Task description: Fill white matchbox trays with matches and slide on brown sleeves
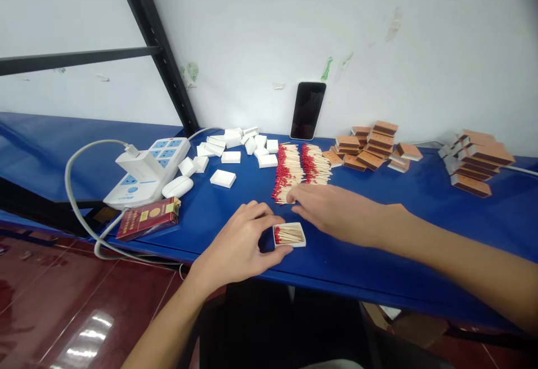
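My left hand (241,240) grips a small white matchbox tray (303,242) by its left side, thumb at the near edge and fingers at the far edge. Red-headed matches (290,235) lie inside the tray, heads to the left. Just beyond it, my right hand (319,206) reaches in from the right, its fingertips curled on matches at the near end of the left row of loose matches (290,167). A second row of matches (316,164) lies alongside, partly covered by that hand. How many matches the fingers pinch is hidden.
White empty trays (231,157) are scattered at the back left. Orange-brown matchboxes (370,147) are piled at the back, with another stack (483,158) at far right. A phone (308,111) leans on the wall. A power strip (143,175), white mouse (177,187) and red packet (149,218) sit left.
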